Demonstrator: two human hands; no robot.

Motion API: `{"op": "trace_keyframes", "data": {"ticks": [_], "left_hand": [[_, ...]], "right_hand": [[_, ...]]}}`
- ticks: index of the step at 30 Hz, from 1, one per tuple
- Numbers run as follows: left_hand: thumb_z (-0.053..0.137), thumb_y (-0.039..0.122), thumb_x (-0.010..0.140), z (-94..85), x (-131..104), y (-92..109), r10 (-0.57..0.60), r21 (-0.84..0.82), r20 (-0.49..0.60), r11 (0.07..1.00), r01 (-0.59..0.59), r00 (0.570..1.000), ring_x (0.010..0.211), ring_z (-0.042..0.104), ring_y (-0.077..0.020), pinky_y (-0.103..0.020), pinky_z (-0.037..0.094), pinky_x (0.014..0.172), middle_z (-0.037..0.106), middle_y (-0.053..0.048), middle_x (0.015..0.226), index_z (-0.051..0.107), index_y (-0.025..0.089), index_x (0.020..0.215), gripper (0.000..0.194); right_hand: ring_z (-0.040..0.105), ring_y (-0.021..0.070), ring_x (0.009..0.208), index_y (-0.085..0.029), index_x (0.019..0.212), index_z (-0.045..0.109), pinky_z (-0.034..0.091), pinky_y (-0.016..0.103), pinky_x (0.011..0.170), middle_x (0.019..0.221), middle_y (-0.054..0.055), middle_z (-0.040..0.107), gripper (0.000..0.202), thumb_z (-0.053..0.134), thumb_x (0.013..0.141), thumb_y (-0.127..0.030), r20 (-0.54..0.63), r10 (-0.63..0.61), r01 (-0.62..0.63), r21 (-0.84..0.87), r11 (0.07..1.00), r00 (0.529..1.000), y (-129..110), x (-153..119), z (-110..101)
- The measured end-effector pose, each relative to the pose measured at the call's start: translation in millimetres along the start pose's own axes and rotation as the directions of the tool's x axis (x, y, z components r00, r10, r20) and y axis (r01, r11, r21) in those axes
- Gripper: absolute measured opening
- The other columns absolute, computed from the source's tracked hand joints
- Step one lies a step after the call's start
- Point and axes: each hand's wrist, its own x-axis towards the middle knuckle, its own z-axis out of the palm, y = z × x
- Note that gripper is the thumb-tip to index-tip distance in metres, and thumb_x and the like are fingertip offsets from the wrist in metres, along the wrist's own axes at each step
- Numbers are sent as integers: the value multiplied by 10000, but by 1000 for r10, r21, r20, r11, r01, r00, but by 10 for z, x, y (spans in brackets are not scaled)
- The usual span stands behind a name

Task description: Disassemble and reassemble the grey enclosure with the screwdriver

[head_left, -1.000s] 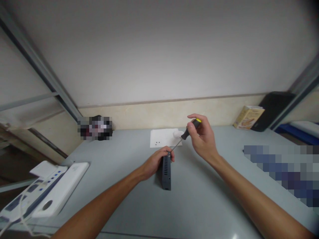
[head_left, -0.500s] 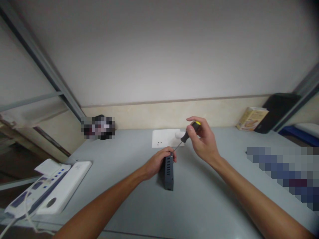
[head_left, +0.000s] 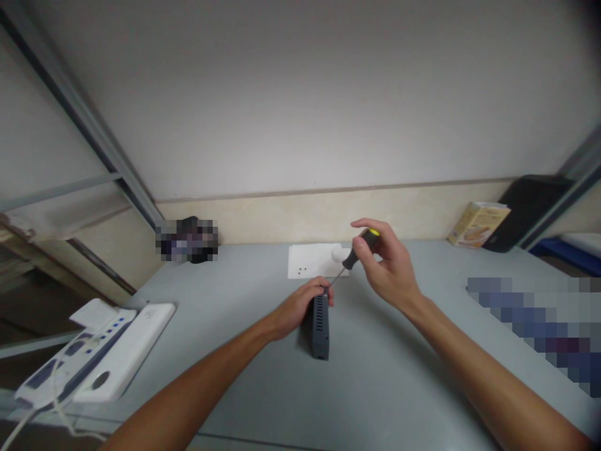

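Got the screwdriver (head_left: 359,252) clamped in the right grip (head_left: 392,269), thumb pressed on the handle. Got the far end of the dark vented casing (head_left: 320,332) held in the left grip (head_left: 293,313), fingers wrapped round it. Seems to be resting lengthwise on the grey surface (head_left: 385,388). Slanting the driver's shaft down to the casing's far end, but can't tell whether seated in anything. Looks closed up along the visible vented face, so no panel off there as far as I'd judge. Just beyond the casing, a few tiny dark bits (head_left: 301,269), screws at a guess, loose on the white sheet (head_left: 314,252). Can't say if taken out or waiting to go in. Would call it partway through at that far end, no clue how much left
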Motion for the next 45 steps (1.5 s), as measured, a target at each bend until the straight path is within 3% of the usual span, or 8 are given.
{"op": "trace_keyframes", "data": {"ticks": [6, 12, 22, 26, 29, 35, 40, 45], "left_hand": [[412, 336, 1020, 92, -42, 126, 13, 165, -66, 986, -2, 998, 850, 487, -171, -294, 400, 814, 545, -18, 914, 556, 191, 992, 207], [428, 297, 984, 212, 67, 56, 6, 109, -149, 994, 11, 989, 777, 460, -155, -277, 388, 758, 508, 4, 850, 534, 195, 951, 151], [424, 269, 961, 221, 88, 73, 24, 157, -104, 988, -8, 994, 805, 472, -163, -274, 399, 778, 514, -7, 851, 553, 188, 909, 161], [414, 281, 965, 221, 102, 56, 24, 163, -103, 987, -6, 994, 800, 475, -164, -278, 402, 772, 515, -6, 844, 546, 191, 909, 170], [416, 290, 955, 219, 124, 9, 32, 168, -108, 986, -14, 994, 787, 474, -164, -282, 404, 766, 513, -6, 828, 536, 191, 888, 170], [408, 293, 931, 215, 165, -65, 56, 184, -135, 983, -31, 989, 750, 462, -157, -275, 394, 733, 504, 0, 797, 516, 195, 861, 162], [396, 263, 920, 212, 243, -98, 60, 209, -101, 977, -38, 993, 756, 473, -159, -279, 399, 735, 509, -4, 795, 524, 190, 846, 165], [390, 252, 925, 257, 331, -98, 97, 213, -105, 974, -72, 990, 771, 479, -162, -283, 405, 750, 512, -7, 802, 526, 187, 848, 169]], "right_hand": [[574, 131, 643, -316, 1337, 608, 435, 260, 557, 870, 8, 583, 332, 595, 1011, -379, 140, -27, 30, -22, 999, 990, -116, 32, -48], [574, 135, 642, -319, 1420, 561, 434, 258, 584, 839, 2, 590, 397, 563, 1029, -386, 234, -37, 49, -45, 998, 972, -212, 86, -77], [507, 126, 564, -290, 1462, 503, 440, 262, 593, 741, -25, 565, 452, 561, 1024, -385, 256, -11, 60, -184, 981, 967, -229, 122, -118], [614, 164, 778, -302, 1497, 484, 516, 281, 671, 998, 52, 623, 478, 541, 1030, -386, 230, 4, 5, -38, 999, 973, -211, 137, -53], [614, 180, 881, -302, 1474, 529, 535, 297, 721, 1119, 76, 627, 456, 549, 1025, -379, 221, 25, -54, 126, 991, 975, -159, 172, -31], [590, 180, 840, -263, 1241, 649, 513, 307, 715, 1071, 64, 674, 276, 558, 1022, -403, 226, 29, -111, 356, 928, 974, -37, 230, -59], [589, 178, 874, -243, 964, 718, 493, 280, 703, 979, 42, 630, 150, 726, 920, -386, 71, 25, -47, 330, 943, 997, -86, 250, -45], [645, 196, 872, -254, 1176, 698, 533, 339, 768, 984, 53, 681, 240, 633, 985, -385, 189, 39, -122, 446, 887, 981, -148, 213, -10]]}}
